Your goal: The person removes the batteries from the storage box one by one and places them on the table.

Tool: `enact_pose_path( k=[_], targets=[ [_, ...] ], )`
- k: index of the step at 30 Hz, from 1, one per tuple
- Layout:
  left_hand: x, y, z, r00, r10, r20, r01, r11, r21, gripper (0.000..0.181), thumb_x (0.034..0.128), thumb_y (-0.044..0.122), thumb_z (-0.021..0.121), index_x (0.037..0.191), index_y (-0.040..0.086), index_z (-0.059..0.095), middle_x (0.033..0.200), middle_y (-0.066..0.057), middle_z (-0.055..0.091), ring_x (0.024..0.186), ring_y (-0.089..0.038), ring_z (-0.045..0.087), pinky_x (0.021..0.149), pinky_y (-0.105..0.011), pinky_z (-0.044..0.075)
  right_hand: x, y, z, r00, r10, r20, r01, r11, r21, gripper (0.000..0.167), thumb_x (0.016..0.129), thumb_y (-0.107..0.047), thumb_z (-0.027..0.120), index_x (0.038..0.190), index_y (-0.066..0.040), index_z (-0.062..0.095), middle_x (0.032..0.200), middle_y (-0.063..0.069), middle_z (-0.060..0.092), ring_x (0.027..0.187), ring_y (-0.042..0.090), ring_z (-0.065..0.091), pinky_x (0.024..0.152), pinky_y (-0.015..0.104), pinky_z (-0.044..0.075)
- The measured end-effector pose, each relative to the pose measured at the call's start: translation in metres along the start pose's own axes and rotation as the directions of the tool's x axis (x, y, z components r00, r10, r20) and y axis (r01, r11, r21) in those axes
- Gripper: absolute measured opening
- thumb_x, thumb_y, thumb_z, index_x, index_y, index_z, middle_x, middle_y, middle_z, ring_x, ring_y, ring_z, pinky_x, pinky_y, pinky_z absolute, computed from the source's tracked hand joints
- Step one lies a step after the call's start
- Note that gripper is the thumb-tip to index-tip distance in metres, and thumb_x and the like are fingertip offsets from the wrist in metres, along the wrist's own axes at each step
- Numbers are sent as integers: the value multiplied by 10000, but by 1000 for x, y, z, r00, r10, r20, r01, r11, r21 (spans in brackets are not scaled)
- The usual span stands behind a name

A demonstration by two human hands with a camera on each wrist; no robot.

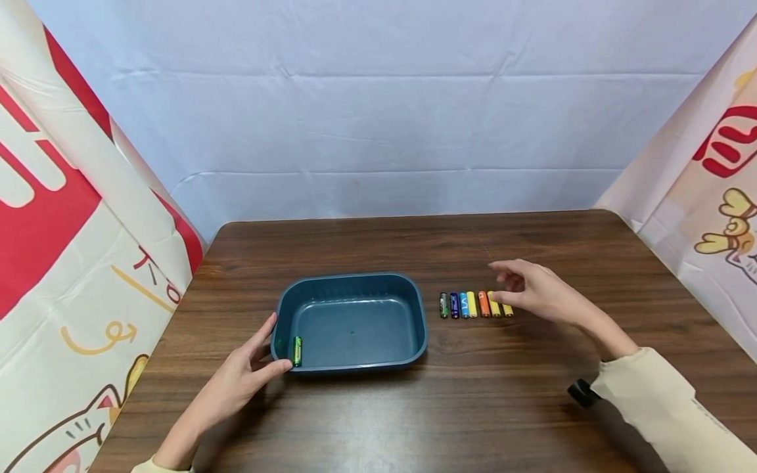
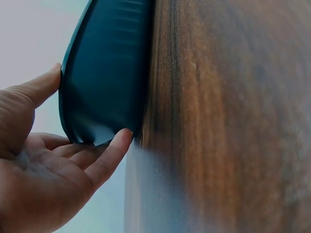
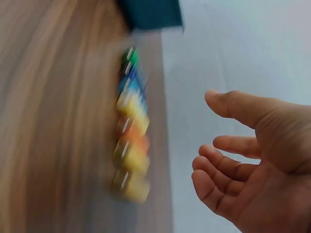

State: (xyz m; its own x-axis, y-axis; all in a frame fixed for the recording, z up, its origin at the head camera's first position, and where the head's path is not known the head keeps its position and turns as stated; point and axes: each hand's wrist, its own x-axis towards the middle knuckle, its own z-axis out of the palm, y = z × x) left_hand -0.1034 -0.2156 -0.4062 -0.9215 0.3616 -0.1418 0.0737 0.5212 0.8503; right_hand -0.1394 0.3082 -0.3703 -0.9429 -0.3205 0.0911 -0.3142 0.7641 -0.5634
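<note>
A dark teal plastic basin point(image 1: 361, 365) stands on the table, and a green battery point(image 1: 298, 352) is inside it at the front left. My left hand point(image 1: 239, 374) holds the basin's front-left corner, thumb at the rim and fingers along the outer wall. To the right of the basin lies a row of several batteries, among them a dark blue battery point(image 1: 454, 306), a light blue battery point(image 1: 464, 305) and an orange battery point(image 1: 484, 304). My right hand point(image 1: 544, 290) hovers over the row's right end, fingers loosely bent and holding nothing. It partly hides the yellow battery point(image 1: 507, 311) there.
The wooden table point(image 1: 473, 407) ends at a pale cloth backdrop point(image 1: 384, 131) behind. Printed cloths hang at the left and right sides. A small black object point(image 1: 583, 393) shows beside the right sleeve.
</note>
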Motion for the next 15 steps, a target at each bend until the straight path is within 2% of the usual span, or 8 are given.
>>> enact_pose_path(
  k=[3,7,11,15],
  targets=[
    [-1,-1,0,1000,5,0,-5,1000,1,854,1011,267,696,1664,111,168,1605,-283,347,1372,-481,482,1011,-463,528,14,-29,7,998,-68,-16,68,997,21,546,948,-214,787,1403,13,588,1096,69,666,931,172,627,736,302,542],
    [-2,-1,0,1000,13,-2,-13,1000,4,851,1013,266,691,1664,107,166,1605,-284,345,1367,-477,490,1001,-448,538,37,-66,28,987,-163,-5,162,981,103,510,931,-162,800,1380,-6,616,1079,54,676,928,169,641,756,314,560],
    [-1,-2,0,1000,29,-1,-29,1000,-4,849,1013,249,693,1661,96,167,1587,-292,372,1351,-474,509,989,-437,547,59,-100,61,967,-253,38,242,952,187,485,918,-160,813,1340,6,640,1044,57,687,887,135,629,736,296,555],
    [0,-2,1,999,41,-3,-41,999,-3,847,1010,246,699,1660,93,177,1579,-290,387,1340,-475,519,992,-460,543,78,-127,98,941,-314,126,281,933,224,499,935,-207,799,1350,18,633,1056,92,687,852,91,590,738,267,533]
  ],
)
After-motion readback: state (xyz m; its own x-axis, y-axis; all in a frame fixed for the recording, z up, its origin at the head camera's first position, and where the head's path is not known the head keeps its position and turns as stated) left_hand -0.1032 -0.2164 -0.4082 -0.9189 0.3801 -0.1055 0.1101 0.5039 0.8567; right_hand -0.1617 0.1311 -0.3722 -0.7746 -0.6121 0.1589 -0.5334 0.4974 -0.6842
